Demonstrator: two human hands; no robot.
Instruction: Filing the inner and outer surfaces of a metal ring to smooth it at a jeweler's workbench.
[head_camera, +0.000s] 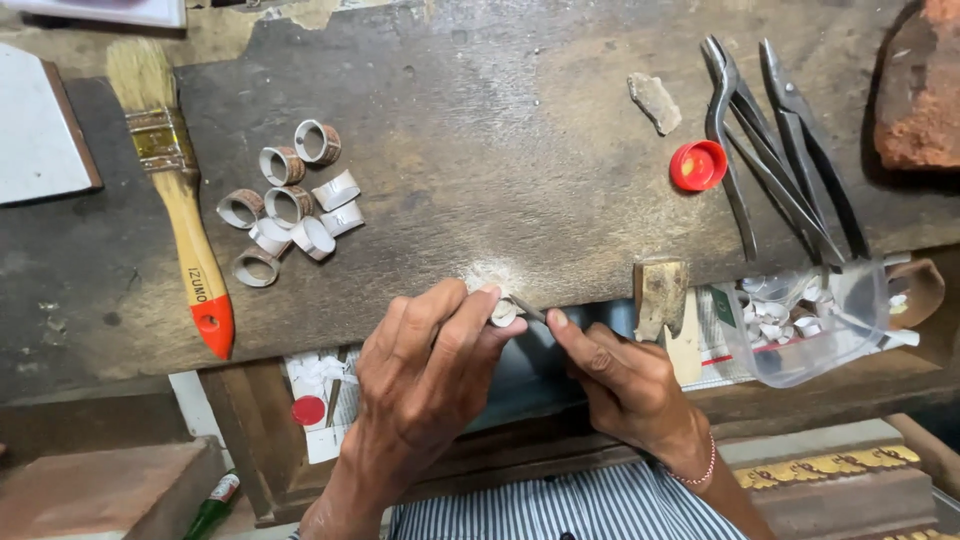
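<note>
Ring (503, 312) pinched in left hand (425, 370) (right hand (625, 385) beside).

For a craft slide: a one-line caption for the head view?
Left hand pinches a small ring at the bench edge; right hand works it with a thin tool.

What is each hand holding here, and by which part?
Left hand pinches a small white ring by its rim at the bench edge. Right hand grips a thin metal tool by its rear end.
</note>
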